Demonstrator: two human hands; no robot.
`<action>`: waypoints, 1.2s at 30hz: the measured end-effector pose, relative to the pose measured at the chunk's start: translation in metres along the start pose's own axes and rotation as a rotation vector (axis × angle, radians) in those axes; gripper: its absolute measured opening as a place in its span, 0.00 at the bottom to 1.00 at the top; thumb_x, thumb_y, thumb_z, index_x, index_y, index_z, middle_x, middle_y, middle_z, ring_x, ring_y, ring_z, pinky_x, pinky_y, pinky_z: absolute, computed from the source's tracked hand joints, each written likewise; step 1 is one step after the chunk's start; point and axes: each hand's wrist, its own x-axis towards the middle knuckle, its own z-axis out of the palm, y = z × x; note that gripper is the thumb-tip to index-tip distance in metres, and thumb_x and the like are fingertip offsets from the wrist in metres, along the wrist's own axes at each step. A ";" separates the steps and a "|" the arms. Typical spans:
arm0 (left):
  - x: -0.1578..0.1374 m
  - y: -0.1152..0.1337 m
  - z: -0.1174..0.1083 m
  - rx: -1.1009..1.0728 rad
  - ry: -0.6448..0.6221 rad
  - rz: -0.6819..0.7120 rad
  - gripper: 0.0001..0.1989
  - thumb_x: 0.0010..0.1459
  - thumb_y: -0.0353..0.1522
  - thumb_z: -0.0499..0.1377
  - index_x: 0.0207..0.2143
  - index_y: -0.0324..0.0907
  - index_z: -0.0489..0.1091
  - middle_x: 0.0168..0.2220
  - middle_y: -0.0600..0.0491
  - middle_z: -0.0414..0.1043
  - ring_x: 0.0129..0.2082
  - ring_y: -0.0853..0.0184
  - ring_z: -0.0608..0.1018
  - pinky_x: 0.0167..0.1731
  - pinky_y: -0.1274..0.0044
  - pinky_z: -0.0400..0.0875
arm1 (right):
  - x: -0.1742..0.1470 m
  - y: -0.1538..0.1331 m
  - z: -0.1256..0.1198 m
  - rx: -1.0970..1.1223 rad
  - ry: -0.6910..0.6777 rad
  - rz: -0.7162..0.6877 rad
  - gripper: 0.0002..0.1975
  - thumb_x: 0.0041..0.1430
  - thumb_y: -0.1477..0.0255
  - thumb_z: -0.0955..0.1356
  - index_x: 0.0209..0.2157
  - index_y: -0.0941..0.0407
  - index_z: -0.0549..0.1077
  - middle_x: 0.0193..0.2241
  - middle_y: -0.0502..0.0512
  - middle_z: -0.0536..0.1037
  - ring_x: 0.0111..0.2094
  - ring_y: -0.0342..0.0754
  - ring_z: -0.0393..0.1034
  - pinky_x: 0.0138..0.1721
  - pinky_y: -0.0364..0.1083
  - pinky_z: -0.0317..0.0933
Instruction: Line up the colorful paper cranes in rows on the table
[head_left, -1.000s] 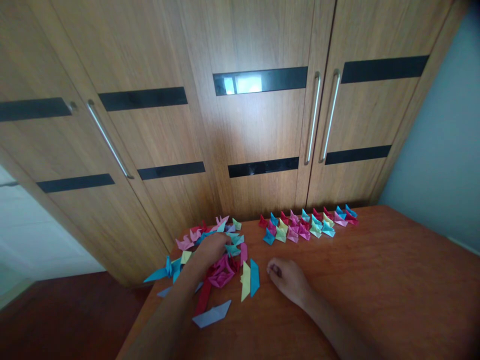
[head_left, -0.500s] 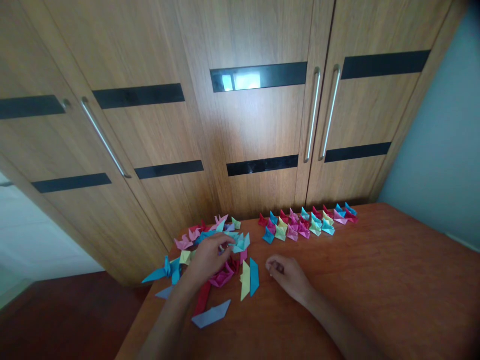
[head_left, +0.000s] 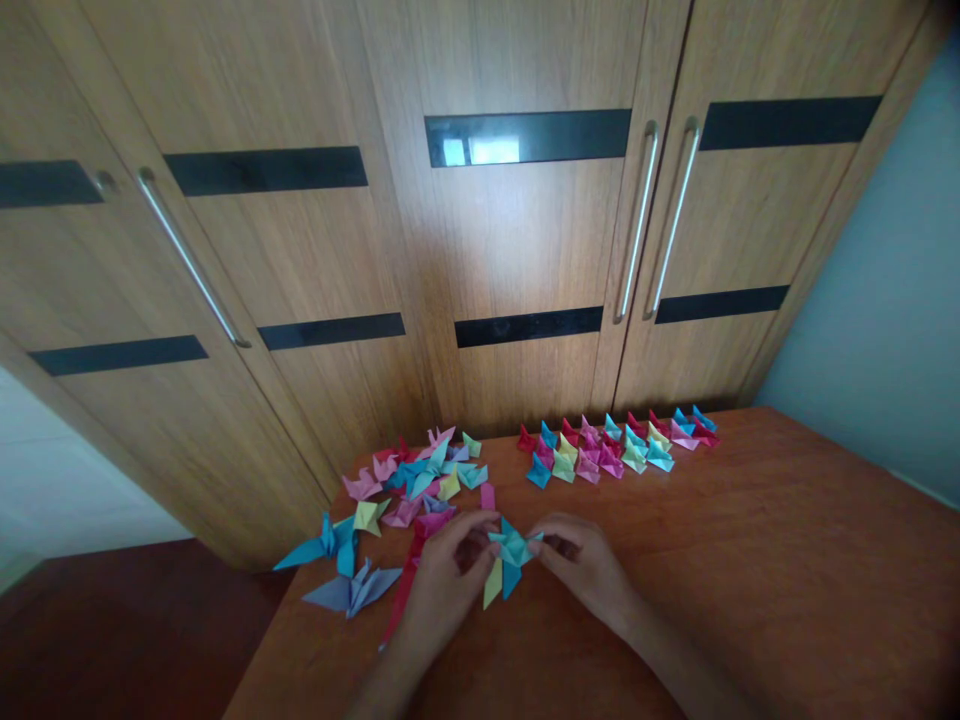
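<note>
A light turquoise origami boat (head_left: 513, 546) is held level between my two hands, near the middle of the table. My left hand (head_left: 454, 562) is closed, pinching its left tip between thumb and fingers. The thumb and forefinger of my right hand (head_left: 583, 560) pinch its right tip. Below it, partly covered, lie a yellow folded strip (head_left: 492, 584) and a blue folded strip (head_left: 511, 580). A long red strip (head_left: 397, 604) shows partly behind my left wrist.
A pile of coloured origami pieces (head_left: 405, 512) lies on the left of the wooden table (head_left: 750, 560), with a blue paper crane (head_left: 330, 545) and a lilac paper crane (head_left: 352, 590) at its edge. Small folded pieces (head_left: 589, 460) stand in rows at the back, before the wooden cupboard (head_left: 517, 250).
My left hand has come from the pile toward the right, bringing the turquoise boat over the yellow and blue strips. My right hand has closed on its other end.
</note>
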 end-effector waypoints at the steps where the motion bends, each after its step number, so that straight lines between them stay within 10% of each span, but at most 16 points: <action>1: -0.001 -0.003 0.001 -0.051 -0.010 -0.029 0.13 0.56 0.31 0.57 0.45 0.45 0.70 0.40 0.52 0.75 0.38 0.66 0.77 0.39 0.76 0.71 | 0.000 -0.001 0.000 0.007 0.001 -0.010 0.11 0.58 0.63 0.66 0.30 0.54 0.76 0.29 0.52 0.76 0.31 0.45 0.70 0.32 0.41 0.61; 21: -0.003 -0.004 0.006 -0.111 0.017 -0.006 0.07 0.58 0.33 0.56 0.35 0.43 0.74 0.36 0.51 0.76 0.36 0.65 0.77 0.38 0.77 0.71 | 0.002 -0.004 -0.013 -0.104 0.007 -0.108 0.09 0.58 0.65 0.67 0.30 0.53 0.77 0.28 0.52 0.78 0.29 0.44 0.71 0.32 0.42 0.64; 31: -0.006 0.006 0.005 -0.034 0.001 0.016 0.08 0.59 0.33 0.54 0.35 0.44 0.74 0.36 0.53 0.76 0.36 0.66 0.76 0.38 0.78 0.69 | -0.002 0.053 -0.158 -0.487 0.828 0.194 0.23 0.50 0.52 0.67 0.35 0.58 0.77 0.29 0.57 0.78 0.28 0.49 0.72 0.31 0.45 0.64; 36: -0.007 0.009 0.005 -0.030 -0.007 0.013 0.09 0.60 0.33 0.54 0.35 0.44 0.74 0.36 0.53 0.76 0.37 0.66 0.76 0.38 0.78 0.68 | -0.024 0.101 -0.215 -0.842 0.762 0.583 0.23 0.52 0.53 0.63 0.36 0.57 0.77 0.32 0.61 0.79 0.35 0.57 0.73 0.33 0.49 0.63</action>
